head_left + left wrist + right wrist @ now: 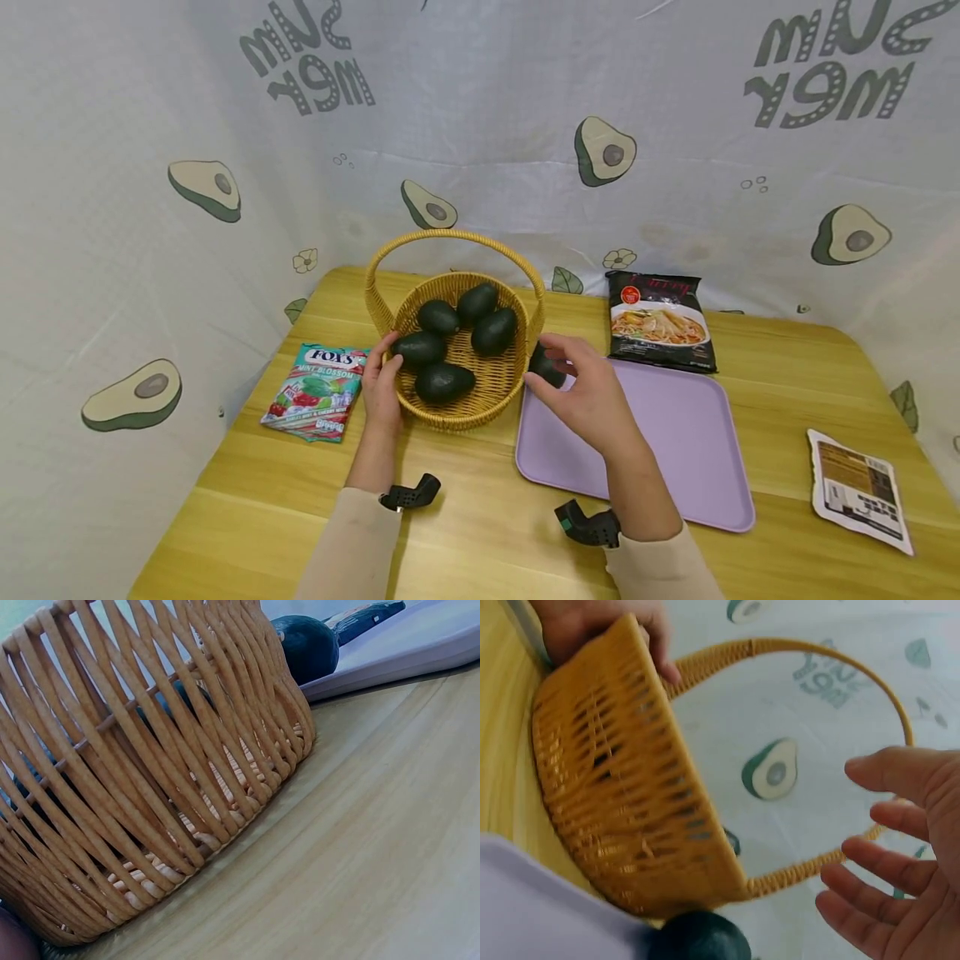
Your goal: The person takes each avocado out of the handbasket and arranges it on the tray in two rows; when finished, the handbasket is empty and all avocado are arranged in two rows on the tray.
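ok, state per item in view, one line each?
basket: upright on the table, five avocados inside
loose avocado: on the tray's corner, beside the basket
tray: flat, bare apart from that avocado
left hand: on the basket rim, steadying it
right hand: fingers spread, at the loose avocado
candy bag: flat, sealed
noodle packet: flat, sealed
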The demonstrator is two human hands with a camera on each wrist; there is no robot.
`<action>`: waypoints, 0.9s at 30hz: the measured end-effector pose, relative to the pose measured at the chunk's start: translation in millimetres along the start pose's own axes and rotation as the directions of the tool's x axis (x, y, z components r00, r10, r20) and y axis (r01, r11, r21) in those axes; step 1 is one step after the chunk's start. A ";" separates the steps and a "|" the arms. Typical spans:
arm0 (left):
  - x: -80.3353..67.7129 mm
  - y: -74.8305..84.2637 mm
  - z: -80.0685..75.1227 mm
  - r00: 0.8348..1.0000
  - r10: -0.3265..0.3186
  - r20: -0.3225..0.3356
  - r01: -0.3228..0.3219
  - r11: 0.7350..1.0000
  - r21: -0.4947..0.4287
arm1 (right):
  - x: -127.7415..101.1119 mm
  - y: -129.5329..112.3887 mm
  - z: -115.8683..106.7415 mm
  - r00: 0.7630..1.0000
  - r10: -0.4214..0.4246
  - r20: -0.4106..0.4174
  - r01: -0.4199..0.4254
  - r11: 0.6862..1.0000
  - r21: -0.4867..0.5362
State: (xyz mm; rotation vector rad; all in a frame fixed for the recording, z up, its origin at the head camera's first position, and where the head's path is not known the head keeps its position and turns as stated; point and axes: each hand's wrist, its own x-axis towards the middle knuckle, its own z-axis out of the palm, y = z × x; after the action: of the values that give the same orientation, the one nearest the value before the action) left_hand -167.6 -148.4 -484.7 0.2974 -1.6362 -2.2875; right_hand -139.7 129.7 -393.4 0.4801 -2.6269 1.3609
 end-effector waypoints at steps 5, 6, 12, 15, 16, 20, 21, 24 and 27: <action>0.4 0.4 -1.0 1.000 0.003 -0.006 -0.003 1.000 0.001 | 3.8 -13.8 20.0 0.991 -0.047 0.124 0.041 0.998 0.044; 0.6 0.3 -1.0 1.000 0.002 -0.004 -0.002 1.000 0.000 | 5.5 -15.5 24.6 0.988 -0.040 0.150 0.034 0.998 0.044; 1.1 -0.3 -0.8 1.000 0.005 0.002 -0.005 1.000 -0.002 | 25.2 -19.9 55.1 0.941 -0.011 0.339 0.041 0.996 -0.084; 1.2 -0.1 -0.6 1.000 0.009 0.004 -0.009 1.000 -0.004 | 36.7 -20.4 69.9 0.913 -0.016 0.408 0.089 0.983 -0.159; 1.0 0.1 -0.4 1.000 0.010 0.007 -0.010 1.000 -0.006 | 40.2 -20.7 74.0 0.904 -0.020 0.427 0.105 0.978 -0.178; 0.5 0.4 0.5 1.000 0.014 0.016 -0.014 1.000 -0.009 | 51.7 -22.7 86.7 0.860 -0.011 0.510 0.160 0.956 -0.248; 0.4 0.4 0.6 1.000 0.013 0.014 -0.013 1.000 -0.010 | 53.6 -23.3 89.3 0.851 -0.010 0.525 0.174 0.949 -0.263; 0.6 0.0 0.5 1.000 0.008 0.006 -0.008 1.000 -0.014 | 57.1 -24.3 96.0 0.833 0.005 0.554 0.191 0.936 -0.297; 1.2 -0.5 0.0 1.000 0.002 0.003 -0.002 1.000 -0.017 | 58.4 -24.3 100.6 0.824 0.028 0.565 0.189 0.928 -0.322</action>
State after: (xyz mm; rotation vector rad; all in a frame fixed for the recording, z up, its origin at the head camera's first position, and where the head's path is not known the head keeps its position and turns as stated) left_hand -168.7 -148.6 -485.2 0.2891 -1.6167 -2.3007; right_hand -184.3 22.1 -417.2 1.0596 -3.1695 0.7344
